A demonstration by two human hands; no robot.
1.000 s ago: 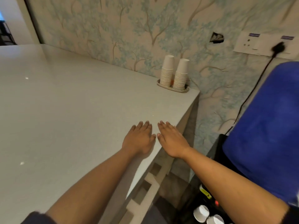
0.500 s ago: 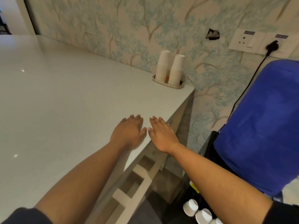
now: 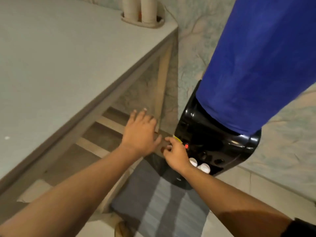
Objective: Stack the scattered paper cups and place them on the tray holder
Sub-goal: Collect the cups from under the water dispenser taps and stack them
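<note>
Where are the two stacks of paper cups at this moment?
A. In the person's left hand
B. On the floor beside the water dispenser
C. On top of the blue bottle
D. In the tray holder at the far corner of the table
D: both cup stacks stand upright in the tray holder at the table corner, and the left hand and right hand hold nothing.

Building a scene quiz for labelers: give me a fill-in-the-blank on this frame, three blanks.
1. The two cup stacks stand in the tray holder at the table's ____ corner.
2. The cover over the bottle on the black dispenser is ____ in colour.
3. Both the left hand and right hand hold ____.

Missing words: far; blue; nothing
</note>
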